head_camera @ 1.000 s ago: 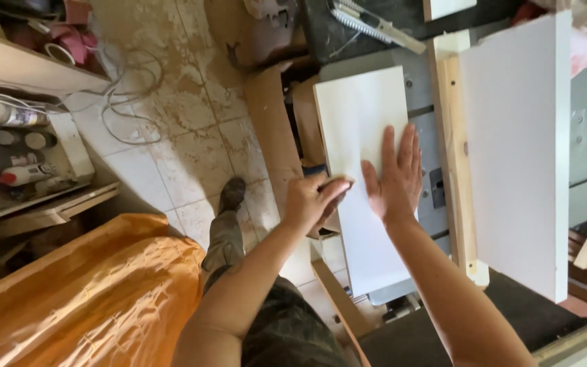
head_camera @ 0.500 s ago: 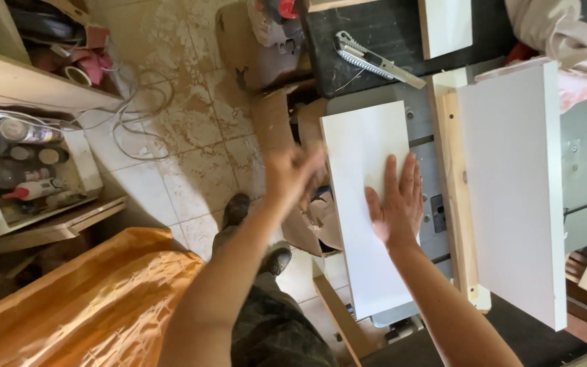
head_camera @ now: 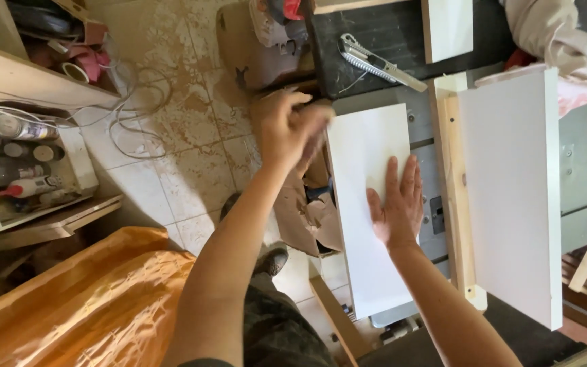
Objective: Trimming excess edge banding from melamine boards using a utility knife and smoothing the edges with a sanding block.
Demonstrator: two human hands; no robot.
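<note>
r hand (head_camera: pixel 394 207) flat on white board (head_camera: pixel 368 204), spray cans (head_camera: pixel 15 127) far left

My left hand (head_camera: pixel 290 129) is smeared by motion, so I cannot tell whether its fingers hold anything. My right hand (head_camera: pixel 395 204) covers part of the white board (head_camera: pixel 368 146), and the board's near end hides the table under it. The far white panel (head_camera: pixel 447 27) is cut off by the top edge. The cans on the left shelf (head_camera: pixel 15 149) are too small to make out.
</note>
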